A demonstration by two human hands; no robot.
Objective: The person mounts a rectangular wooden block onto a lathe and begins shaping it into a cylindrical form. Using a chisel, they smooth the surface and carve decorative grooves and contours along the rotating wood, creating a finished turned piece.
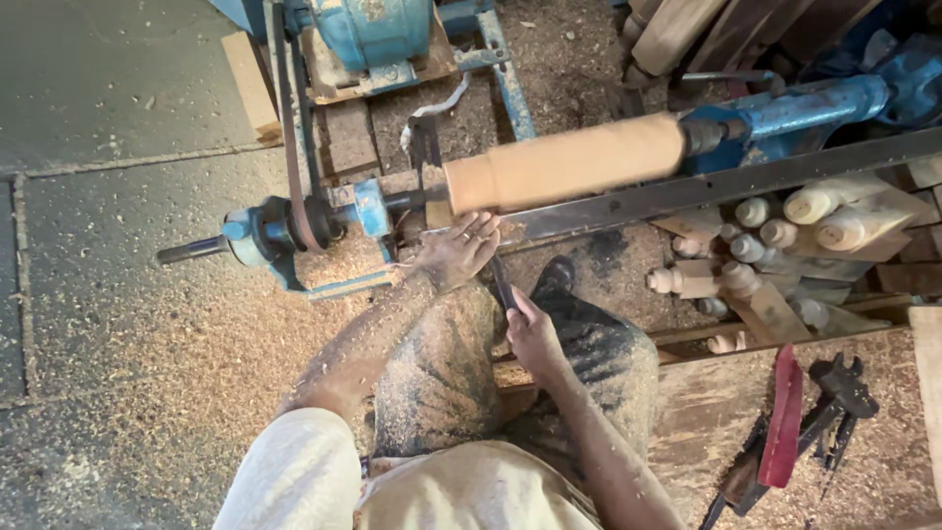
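Observation:
A pale round wooden workpiece [564, 162] is mounted in a blue lathe [795, 118], blurred as if spinning. My left hand [459, 251] rests on the dark metal tool rest [706, 186] near the workpiece's left end, fingers spread over the front of a dark chisel [500, 280]. Just behind it, my right hand [533, 334] grips the chisel's handle end. Sawdust covers both forearms and my trouser legs.
A drive belt [291, 137] runs from a blue motor [378, 29] to the lathe's pulley. Several turned wooden pieces [785, 236] lie under the rail at right. A red-handled tool [783, 417] and dark metal tools lie lower right. Sawdust covers the floor.

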